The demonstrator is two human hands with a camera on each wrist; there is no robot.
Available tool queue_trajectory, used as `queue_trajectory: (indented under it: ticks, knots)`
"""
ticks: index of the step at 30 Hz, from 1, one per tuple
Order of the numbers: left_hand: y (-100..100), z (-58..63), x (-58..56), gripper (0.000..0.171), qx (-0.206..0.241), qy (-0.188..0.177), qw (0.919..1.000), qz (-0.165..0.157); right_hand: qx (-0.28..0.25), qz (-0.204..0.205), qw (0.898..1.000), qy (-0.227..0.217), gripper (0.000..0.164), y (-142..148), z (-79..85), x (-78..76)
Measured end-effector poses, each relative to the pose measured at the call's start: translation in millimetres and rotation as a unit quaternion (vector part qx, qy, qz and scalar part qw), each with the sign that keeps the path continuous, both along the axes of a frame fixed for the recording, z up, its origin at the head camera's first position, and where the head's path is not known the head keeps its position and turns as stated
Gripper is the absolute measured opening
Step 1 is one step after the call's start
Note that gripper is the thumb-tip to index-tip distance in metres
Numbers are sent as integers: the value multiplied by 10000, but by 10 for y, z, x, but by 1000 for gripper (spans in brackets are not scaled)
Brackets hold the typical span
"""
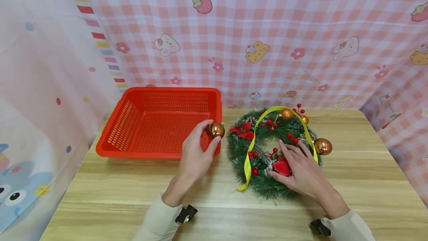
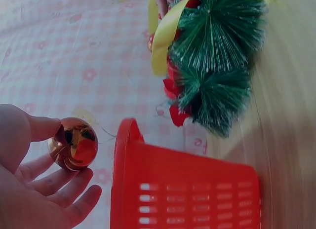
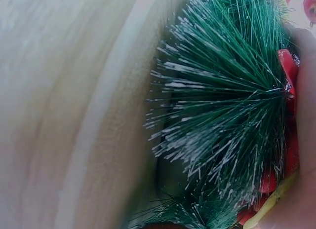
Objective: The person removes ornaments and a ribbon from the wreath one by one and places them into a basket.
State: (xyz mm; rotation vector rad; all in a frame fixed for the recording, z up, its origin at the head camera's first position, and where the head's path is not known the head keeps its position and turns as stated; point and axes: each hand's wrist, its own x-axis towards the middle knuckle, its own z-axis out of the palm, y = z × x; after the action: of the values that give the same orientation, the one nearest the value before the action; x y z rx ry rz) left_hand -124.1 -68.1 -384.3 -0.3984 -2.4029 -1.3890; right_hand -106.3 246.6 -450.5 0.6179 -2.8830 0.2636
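My left hand [image 1: 196,151] pinches a shiny copper bauble [image 1: 215,130] between thumb and fingers, above the right rim of the red basket. In the left wrist view the same bauble [image 2: 74,143] shows its glossy side. On the table lies a green Christmas wreath [image 1: 239,158] with red berries, red flowers and pinecones. A yellow ribbon [image 1: 247,166] drapes over it in an arch. My right hand [image 1: 302,168] rests on the wreath's near right part, fingers extended, thumb beside a red flower [image 1: 281,166]. In the right wrist view, frosted needles [image 3: 217,91] fill the middle.
Left of the wreath stands a red plastic basket [image 1: 158,155] with perforated walls. Another copper bauble [image 1: 323,146] sits at the wreath's right edge, and a glittery gold ball [image 1: 286,113] at its top. A pink checkered cloth [image 1: 230,32] hangs behind the wooden table [image 1: 110,196].
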Motion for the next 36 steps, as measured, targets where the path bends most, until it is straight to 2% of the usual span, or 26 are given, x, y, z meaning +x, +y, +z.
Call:
queue_trajectory:
  ticks: [11, 20, 29, 36]
  knots:
    - [-192, -10, -79, 44, -40, -45, 9999, 119, 63, -40, 9999, -112, 98, 29, 7, -3]
    - [-376, -60, -144, 44, -169, -285, 9991, 270, 46, -17, 9999, -105, 97, 31, 4, -11]
    - [-584, -97, -224, 44, -277, -329, 9979, 491, 29, 13, 9999, -108, 98, 18, 3, -32]
    - [-693, -123, -229, 46, -321, -545, 9964, 558, -20, 65, 9999, -119, 97, 3, -1, -37]
